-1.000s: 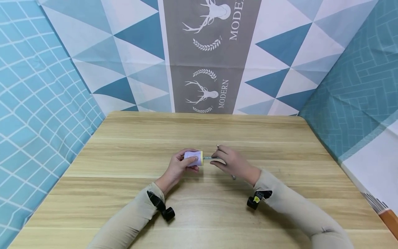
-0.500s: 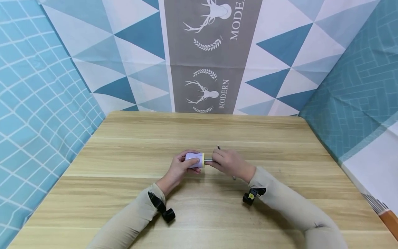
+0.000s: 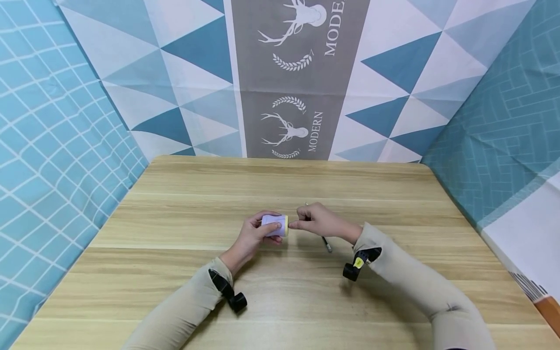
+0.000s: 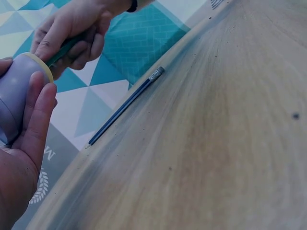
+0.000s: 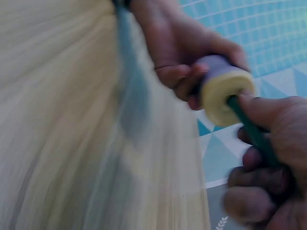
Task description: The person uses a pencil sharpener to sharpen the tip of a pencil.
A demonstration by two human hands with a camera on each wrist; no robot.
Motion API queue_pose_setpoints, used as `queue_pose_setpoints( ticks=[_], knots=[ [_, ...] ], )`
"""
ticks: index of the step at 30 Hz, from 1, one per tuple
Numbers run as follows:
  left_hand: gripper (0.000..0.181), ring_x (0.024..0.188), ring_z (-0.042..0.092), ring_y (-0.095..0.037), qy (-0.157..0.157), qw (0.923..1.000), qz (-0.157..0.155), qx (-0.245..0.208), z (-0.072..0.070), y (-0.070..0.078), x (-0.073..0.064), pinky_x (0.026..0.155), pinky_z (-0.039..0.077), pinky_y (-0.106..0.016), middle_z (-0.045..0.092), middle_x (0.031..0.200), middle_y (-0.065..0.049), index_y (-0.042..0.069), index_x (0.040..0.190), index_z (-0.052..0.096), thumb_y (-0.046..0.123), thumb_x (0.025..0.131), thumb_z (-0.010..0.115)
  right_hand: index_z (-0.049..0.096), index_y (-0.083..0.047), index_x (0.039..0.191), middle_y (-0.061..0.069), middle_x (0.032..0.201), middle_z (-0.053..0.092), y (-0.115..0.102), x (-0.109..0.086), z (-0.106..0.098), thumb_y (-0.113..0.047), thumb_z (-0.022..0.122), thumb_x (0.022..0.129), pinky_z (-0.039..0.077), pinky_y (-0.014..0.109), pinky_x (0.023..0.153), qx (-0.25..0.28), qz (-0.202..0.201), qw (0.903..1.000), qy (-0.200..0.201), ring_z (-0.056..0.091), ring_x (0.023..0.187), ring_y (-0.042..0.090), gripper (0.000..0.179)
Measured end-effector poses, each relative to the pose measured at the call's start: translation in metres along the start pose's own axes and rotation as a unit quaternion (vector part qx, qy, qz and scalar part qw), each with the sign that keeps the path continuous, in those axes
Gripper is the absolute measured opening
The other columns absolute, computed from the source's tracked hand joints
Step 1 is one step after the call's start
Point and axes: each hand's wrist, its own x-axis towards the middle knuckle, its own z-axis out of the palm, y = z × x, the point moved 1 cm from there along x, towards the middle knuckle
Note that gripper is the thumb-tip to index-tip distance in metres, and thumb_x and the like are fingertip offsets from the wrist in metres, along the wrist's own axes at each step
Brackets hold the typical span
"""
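My left hand (image 3: pixel 246 241) holds a purple pencil sharpener (image 3: pixel 271 225), its thumb across the body. The yellow end (image 5: pixel 216 103) of the sharpener faces right, towards my other hand. A green pencil (image 5: pixel 256 136) is inserted in the hole there. The right hand (image 3: pixel 325 222) grips this pencil with curled fingers, its thumb lying along it close to the yellow end. How far the tip reaches inside is hidden. On the table below lies a second pencil (image 4: pixel 125 106), dark with a metal ferrule and eraser, touched by neither hand.
Both hands are above a wood-grain table (image 3: pixel 175 272). A patterned cloth (image 3: pixel 288 73) with triangles and deer prints hangs behind it. Blue gridded cloth (image 3: pixel 52 146) borders the left side and teal cloth (image 3: pixel 494 136) the right.
My right hand has closed in on the sharpener and shifted its grip along the pencil, with the wrist turning. The left hand and the sharpener have barely moved.
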Motion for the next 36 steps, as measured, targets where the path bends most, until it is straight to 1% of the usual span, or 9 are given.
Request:
queue_pose_setpoints(
  ticks=[2, 6, 11, 15, 19, 21, 24, 29, 36],
  knots=[
    [0.031, 0.061, 0.069, -0.019, -0.001, 1.0, 0.002, -0.001, 0.0, 0.0, 0.0, 0.061, 0.064, -0.034, 0.061, 0.094, -0.012, -0.012, 0.119, 0.059, -0.005, 0.089, 0.06, 0.042, -0.012, 0.064, -0.01, 0.051, 0.033, -0.001, 0.001, -0.002, -0.016, 0.065, 0.097, 0.024, 0.019, 0.04, 0.051, 0.049, 0.9971, -0.03, 0.03, 0.042, 0.003, 0.041],
    [0.025, 0.061, 0.069, -0.018, -0.006, 1.0, 0.006, -0.004, -0.001, 0.0, 0.0, 0.061, 0.064, -0.033, 0.061, 0.092, -0.011, 0.0, 0.113, 0.067, -0.005, 0.089, 0.06, 0.047, -0.008, 0.067, -0.006, 0.049, 0.035, -0.004, 0.002, -0.005, -0.018, 0.059, 0.101, 0.023, 0.02, 0.035, 0.138, 0.129, 0.979, -0.076, 0.03, 0.037, 0.006, 0.037],
    [0.025, 0.061, 0.069, -0.017, -0.01, 0.9999, 0.002, -0.003, 0.0, 0.001, 0.0, 0.06, 0.064, -0.032, 0.063, 0.09, -0.01, 0.007, 0.109, 0.069, -0.004, 0.088, 0.062, 0.049, -0.01, 0.068, -0.003, 0.049, 0.036, -0.002, 0.001, -0.007, -0.019, 0.057, 0.101, 0.022, 0.021, 0.035, 0.161, 0.154, 0.9707, -0.09, 0.027, 0.038, 0.007, 0.035],
    [0.026, 0.06, 0.069, -0.017, -0.009, 1.0, 0.002, 0.001, 0.002, 0.004, 0.0, 0.059, 0.064, -0.032, 0.063, 0.089, -0.01, -0.001, 0.113, 0.067, -0.004, 0.087, 0.064, 0.054, -0.004, 0.078, -0.001, 0.054, 0.045, 0.0, 0.0, -0.009, -0.024, 0.052, 0.104, 0.032, 0.022, 0.035, 0.142, 0.145, 0.9751, -0.09, 0.036, 0.039, 0.009, 0.033],
    [0.034, 0.059, 0.068, -0.017, -0.008, 0.9999, 0.002, 0.005, 0.002, 0.007, 0.0, 0.059, 0.064, -0.032, 0.064, 0.089, -0.01, -0.013, 0.119, 0.059, -0.004, 0.086, 0.064, 0.059, -0.001, 0.095, 0.008, 0.071, 0.06, 0.001, -0.005, -0.016, -0.027, 0.049, 0.106, 0.047, 0.026, 0.041, 0.123, 0.126, 0.9812, -0.079, 0.054, 0.049, 0.017, 0.03],
    [0.034, 0.059, 0.068, -0.017, -0.005, 1.0, 0.004, 0.0, 0.001, 0.008, -0.001, 0.059, 0.064, -0.032, 0.064, 0.089, -0.01, -0.013, 0.118, 0.059, -0.005, 0.086, 0.064, 0.062, -0.002, 0.101, 0.014, 0.08, 0.064, 0.0, -0.011, -0.02, -0.024, 0.052, 0.104, 0.051, 0.029, 0.045, 0.112, 0.106, 0.9859, -0.064, 0.059, 0.057, 0.022, 0.025],
    [0.027, 0.057, 0.068, -0.017, 0.001, 0.9999, 0.009, -0.01, 0.0, 0.009, 0.0, 0.058, 0.064, -0.033, 0.064, 0.088, -0.011, -0.003, 0.111, 0.066, -0.006, 0.085, 0.061, 0.065, -0.002, 0.108, 0.015, 0.091, 0.066, 0.002, -0.02, -0.025, -0.017, 0.061, 0.099, 0.057, 0.033, 0.052, 0.086, 0.062, 0.9939, -0.027, 0.063, 0.069, 0.026, 0.018],
    [0.029, 0.058, 0.068, -0.017, 0.005, 0.9997, 0.012, -0.021, -0.002, 0.011, 0.001, 0.059, 0.064, -0.034, 0.064, 0.09, -0.011, 0.012, 0.104, 0.07, -0.007, 0.085, 0.061, 0.07, -0.003, 0.109, 0.007, 0.099, 0.071, 0.004, -0.03, -0.024, -0.012, 0.075, 0.089, 0.058, 0.03, 0.064, 0.046, 0.009, 0.9979, 0.045, 0.066, 0.082, 0.018, 0.023],
    [0.027, 0.058, 0.068, -0.018, 0.003, 0.9997, 0.021, -0.013, -0.003, 0.01, 0.002, 0.059, 0.064, -0.035, 0.063, 0.089, -0.012, 0.004, 0.109, 0.069, -0.008, 0.085, 0.063, 0.075, -0.001, 0.097, 0.002, 0.087, 0.069, -0.003, -0.031, -0.017, -0.005, 0.079, 0.083, 0.051, 0.023, 0.056, 0.029, -0.023, 0.9944, 0.099, 0.057, 0.068, 0.011, 0.015]
  ],
)
